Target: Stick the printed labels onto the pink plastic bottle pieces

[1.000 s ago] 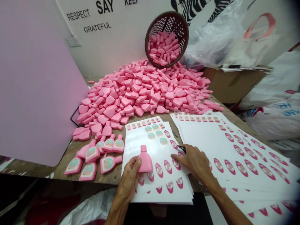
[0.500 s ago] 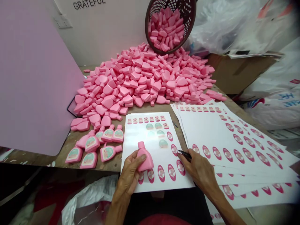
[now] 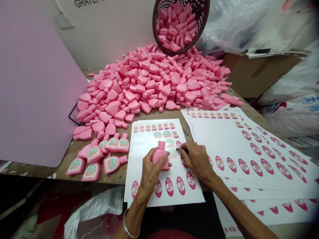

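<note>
My left hand [image 3: 152,162] is closed around a pink toy bottle [image 3: 160,154], cap up, over the white sticker sheet [image 3: 147,166]. No label shows on the bottle's near face. In my right hand [image 3: 196,158] is a thin dark tool [image 3: 183,150], perhaps a craft knife or tweezers; its tip points left at a green oval sticker [image 3: 172,154] on the sheet. Pink oval stickers line the sheet's bottom and small ones its top. To the left lie several pink bottles with green labels [image 3: 91,171], some leaning on each other.
Behind the sheet rises a large heap of plain pink bottles [image 3: 149,78], with a tilted brown basket [image 3: 156,30] above it. More sticker sheets [image 3: 214,132] overlap at the right. A pink panel [image 3: 37,86] stands left; a cardboard box [image 3: 259,71] and plastic bags are at the right.
My left hand has moved up and right with the bottle. My right hand has brought the dark tool up and left, from a pink oval sticker to a green one.
</note>
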Demonstrator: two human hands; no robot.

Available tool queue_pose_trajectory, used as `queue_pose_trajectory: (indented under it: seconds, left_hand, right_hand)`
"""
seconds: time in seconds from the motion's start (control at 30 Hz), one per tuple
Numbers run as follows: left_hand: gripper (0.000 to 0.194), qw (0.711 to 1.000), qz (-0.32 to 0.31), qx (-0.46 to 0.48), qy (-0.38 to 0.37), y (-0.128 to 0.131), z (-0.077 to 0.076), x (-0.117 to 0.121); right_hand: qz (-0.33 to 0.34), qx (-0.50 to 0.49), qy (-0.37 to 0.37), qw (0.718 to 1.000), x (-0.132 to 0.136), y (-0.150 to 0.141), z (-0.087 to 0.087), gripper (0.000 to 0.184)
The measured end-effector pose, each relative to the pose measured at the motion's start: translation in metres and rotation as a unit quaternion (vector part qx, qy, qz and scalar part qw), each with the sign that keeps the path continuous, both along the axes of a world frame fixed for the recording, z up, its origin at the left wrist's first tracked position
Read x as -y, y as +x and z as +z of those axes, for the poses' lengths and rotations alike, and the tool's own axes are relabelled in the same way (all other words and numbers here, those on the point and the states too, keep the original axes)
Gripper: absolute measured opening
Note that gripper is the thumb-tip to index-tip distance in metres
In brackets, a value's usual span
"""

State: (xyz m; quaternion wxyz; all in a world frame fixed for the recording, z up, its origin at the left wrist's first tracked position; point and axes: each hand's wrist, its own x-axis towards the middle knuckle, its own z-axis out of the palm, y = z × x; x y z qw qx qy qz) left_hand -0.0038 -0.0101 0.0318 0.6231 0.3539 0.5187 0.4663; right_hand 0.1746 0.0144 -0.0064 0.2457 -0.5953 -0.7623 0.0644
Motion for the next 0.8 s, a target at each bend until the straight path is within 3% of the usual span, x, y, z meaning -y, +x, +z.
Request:
queue_pose_trajectory:
  seconds: [0.1, 0.33, 0.53, 0.7, 0.8]
  left_hand:
    - [0.031, 0.998, -0.008, -0.051, 0.024, 0.006, -0.005, -0.005]
    - [0.038, 0.998, -0.05, -0.032, 0.007, 0.014, -0.025, -0.011]
    - [0.038, 0.998, -0.061, -0.03, 0.006, 0.012, -0.028, -0.012]
    - [0.044, 0.998, -0.059, -0.001, -0.007, 0.011, -0.027, -0.012]
    - [0.044, 0.998, -0.062, 0.006, -0.013, 0.01, -0.027, -0.012]
  right_hand:
    - [0.005, 0.021, 0.006, 1.0, 0.001, 0.001, -0.004, 0.016]
    - [0.023, -0.006, -0.012, 1.0, -0.001, 0.004, -0.005, 0.014]
    - [0.035, -0.058, -0.049, 0.997, -0.003, 0.006, -0.004, 0.012]
    - [0.007, 0.008, 0.005, 1.0, -0.002, 0.0, -0.007, 0.015]
    - [0.025, 0.026, 0.054, 0.998, 0.001, -0.002, -0.005, 0.016]
